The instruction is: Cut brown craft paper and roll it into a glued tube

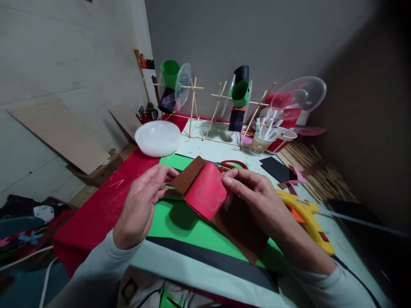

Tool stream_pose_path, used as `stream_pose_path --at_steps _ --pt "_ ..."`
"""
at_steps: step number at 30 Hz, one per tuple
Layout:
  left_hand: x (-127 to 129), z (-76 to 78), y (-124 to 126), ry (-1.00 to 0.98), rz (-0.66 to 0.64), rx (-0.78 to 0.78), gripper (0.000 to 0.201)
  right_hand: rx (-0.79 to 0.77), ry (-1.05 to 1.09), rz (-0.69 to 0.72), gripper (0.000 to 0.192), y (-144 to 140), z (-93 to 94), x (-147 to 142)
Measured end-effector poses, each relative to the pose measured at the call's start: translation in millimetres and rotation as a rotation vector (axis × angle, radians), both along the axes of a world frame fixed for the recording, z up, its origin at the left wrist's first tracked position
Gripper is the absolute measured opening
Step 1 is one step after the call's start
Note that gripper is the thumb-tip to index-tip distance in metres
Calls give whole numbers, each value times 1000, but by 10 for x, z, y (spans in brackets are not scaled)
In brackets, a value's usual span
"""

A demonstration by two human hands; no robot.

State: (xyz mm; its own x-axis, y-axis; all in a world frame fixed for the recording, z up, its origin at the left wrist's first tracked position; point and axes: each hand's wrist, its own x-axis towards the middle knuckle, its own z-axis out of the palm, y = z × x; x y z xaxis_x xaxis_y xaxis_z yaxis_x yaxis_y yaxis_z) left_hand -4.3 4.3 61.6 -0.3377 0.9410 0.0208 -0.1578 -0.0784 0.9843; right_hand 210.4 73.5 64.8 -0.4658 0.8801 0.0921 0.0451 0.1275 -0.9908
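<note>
Green paper sheet (162,220) below, my remote left hand (141,201) pinches a brown paper strip (188,174), right hand (255,192) a red paper cylinder (207,192); light pressure should prevent creases.

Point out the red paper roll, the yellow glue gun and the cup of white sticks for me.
Red paper roll (208,190), head view: its flower-outlined side.
Yellow glue gun (312,220), head view: upper handle.
Cup (258,146), head view: printed wall.
</note>
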Motion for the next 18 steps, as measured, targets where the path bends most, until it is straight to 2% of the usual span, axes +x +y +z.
stream_pose_path --at_steps 4,10,18 --pt "-37 -52 -45 139 -45 -47 25 -1 9 -80 24 20 -17 -4" --pt "49 -74 -76 365 -90 -92 30 144 -45 -222 23 4 -24 -32" --pt "159 -96 -132 413 -154 -100 47 357 -173 -236 17 -146 44 -99"
